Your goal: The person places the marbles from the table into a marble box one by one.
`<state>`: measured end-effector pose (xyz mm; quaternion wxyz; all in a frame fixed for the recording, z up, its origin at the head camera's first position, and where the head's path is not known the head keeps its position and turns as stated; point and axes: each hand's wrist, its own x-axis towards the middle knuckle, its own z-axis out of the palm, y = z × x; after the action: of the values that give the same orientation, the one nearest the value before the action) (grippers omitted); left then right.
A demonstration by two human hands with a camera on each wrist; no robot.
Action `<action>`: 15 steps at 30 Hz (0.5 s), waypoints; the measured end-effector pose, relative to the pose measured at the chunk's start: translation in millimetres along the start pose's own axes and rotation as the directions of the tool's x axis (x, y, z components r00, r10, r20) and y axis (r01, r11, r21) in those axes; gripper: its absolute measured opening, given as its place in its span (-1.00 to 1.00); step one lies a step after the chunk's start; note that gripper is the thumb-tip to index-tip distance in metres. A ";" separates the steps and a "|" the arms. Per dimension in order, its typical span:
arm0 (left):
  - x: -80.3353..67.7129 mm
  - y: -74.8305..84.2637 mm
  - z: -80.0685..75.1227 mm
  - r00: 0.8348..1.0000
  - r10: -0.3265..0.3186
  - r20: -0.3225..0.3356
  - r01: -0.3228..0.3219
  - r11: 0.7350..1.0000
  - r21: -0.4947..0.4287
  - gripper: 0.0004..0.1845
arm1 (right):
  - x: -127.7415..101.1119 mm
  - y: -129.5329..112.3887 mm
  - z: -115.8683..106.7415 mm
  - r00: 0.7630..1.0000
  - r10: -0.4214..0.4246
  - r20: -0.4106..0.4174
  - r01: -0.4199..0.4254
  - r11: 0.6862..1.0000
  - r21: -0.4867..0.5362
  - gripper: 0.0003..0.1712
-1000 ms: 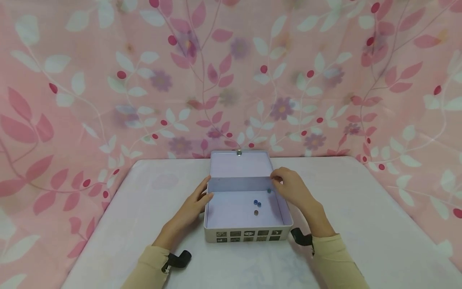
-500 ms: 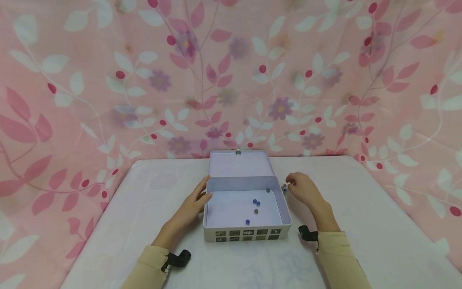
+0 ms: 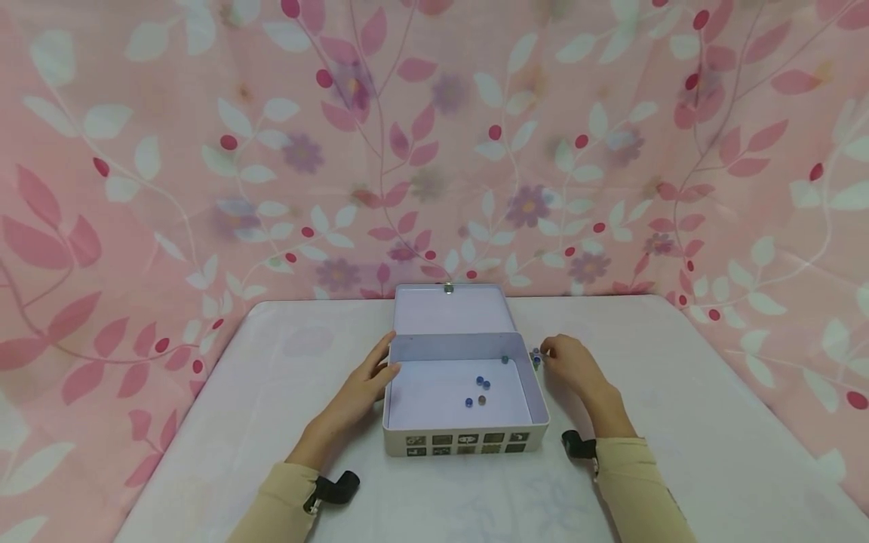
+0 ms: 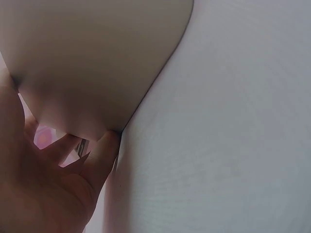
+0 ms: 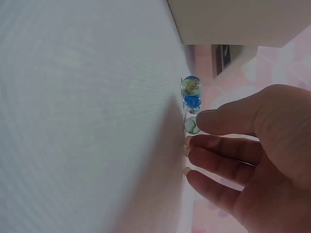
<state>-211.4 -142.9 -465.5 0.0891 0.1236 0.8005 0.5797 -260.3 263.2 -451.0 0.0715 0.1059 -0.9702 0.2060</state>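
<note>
Your hands flank an open tin (image 3: 466,440) at frame centre.
Left hand (image 3: 362,387) rests flat on its wall; right hand's (image 3: 572,365) relaxed fingers (image 5: 221,122) touch three marbles (image 5: 191,102) on the worktop (image 3: 679,422); four marbles lie inside.

the tin box (image 3: 465,441) is white outside with a row of small dark picture squares on its near wall, pale lilac inside. the marbles in it (image 3: 483,384) are blue, one brownish. marbles on the table (image 5: 191,92) are clear green-orange, blue, clear green. the table (image 3: 679,422) is white. the curtain (image 3: 204,151) is pink with white and rose leaves. sleeves (image 3: 631,490) are beige.
</note>
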 end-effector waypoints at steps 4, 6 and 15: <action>0.4 -0.7 0.4 1.000 0.000 -0.003 0.000 1.000 -0.005 -0.29 | -0.1 -1.1 0.0 1.000 0.011 0.023 -0.011 1.000 0.002 -0.78; 0.7 -1.1 0.7 1.000 -0.001 -0.006 0.001 1.000 -0.010 -0.29 | 0.1 -0.6 0.6 1.000 0.014 0.028 -0.014 1.000 -0.002 -0.78; 1.8 -2.7 0.7 1.000 -0.009 -0.011 0.009 1.000 -0.015 -0.28 | -0.8 -2.2 0.6 0.997 0.040 0.066 -0.039 0.999 -0.020 -0.79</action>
<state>-213.2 -142.5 -468.3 0.0884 0.1160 0.7971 0.5860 -259.1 261.1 -450.9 0.0361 0.0928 -0.9758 0.1947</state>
